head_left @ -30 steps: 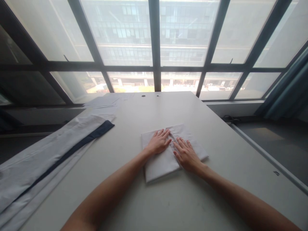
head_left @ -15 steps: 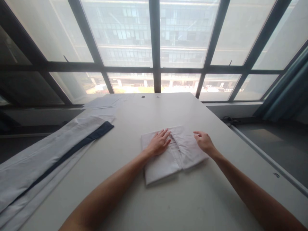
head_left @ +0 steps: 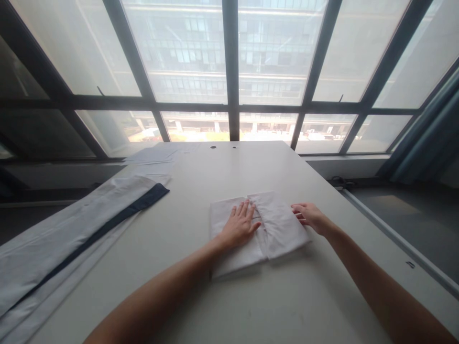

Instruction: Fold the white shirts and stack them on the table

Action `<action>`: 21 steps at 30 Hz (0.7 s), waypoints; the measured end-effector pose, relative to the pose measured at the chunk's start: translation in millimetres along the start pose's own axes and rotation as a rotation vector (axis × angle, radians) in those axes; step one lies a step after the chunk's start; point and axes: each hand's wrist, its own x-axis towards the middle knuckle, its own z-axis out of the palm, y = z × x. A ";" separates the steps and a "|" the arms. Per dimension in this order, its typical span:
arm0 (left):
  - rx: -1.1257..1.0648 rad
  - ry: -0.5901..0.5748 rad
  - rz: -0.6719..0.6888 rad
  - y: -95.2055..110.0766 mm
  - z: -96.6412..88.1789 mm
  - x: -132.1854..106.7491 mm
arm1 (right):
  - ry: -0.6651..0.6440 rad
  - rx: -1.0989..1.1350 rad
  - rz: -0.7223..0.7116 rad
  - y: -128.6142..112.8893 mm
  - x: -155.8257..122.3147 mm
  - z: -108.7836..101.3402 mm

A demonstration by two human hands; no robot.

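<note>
The white cloth is already folded into a flat bundle; its halves meet unevenly, so I judge it not yet neat. It lies under my left hand, spread flat toward its ten o'clock, and at eight-to-nine o'clock from my right hand, fingers curled by the edge; whether gripping, I can't tell.

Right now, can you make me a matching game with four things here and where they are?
1. left hand
2. right hand
3. dark blue strip
4. curtain

A. by the folded white cloth's right edge
B. at the picture's right edge
C. flat on the folded white cloth
D. with the pale cloth on the left

Pairs: 1-C, 2-A, 3-D, 4-B
</note>
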 end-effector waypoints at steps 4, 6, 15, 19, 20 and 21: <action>-0.009 -0.033 0.067 -3.2 -5.8 -5.1 | -0.180 0.068 0.022 1.8 0.0 0.1; -0.013 -0.046 0.088 -4.0 -7.7 -6.9 | -0.268 0.098 0.017 3.2 -2.3 2.9; -0.071 -0.021 0.072 -4.9 -9.3 -5.2 | -0.278 0.204 -0.058 -18.4 -28.6 24.1; -0.098 -0.003 0.076 -5.2 -9.4 -4.6 | -0.236 0.253 -0.052 -38.7 -37.6 40.8; -0.108 0.011 0.074 -5.1 -9.8 -4.3 | -0.223 0.263 -0.050 -43.5 -39.1 45.3; -0.117 0.032 0.070 -4.9 -10.3 -3.8 | -0.211 0.264 -0.049 -48.2 -40.3 49.9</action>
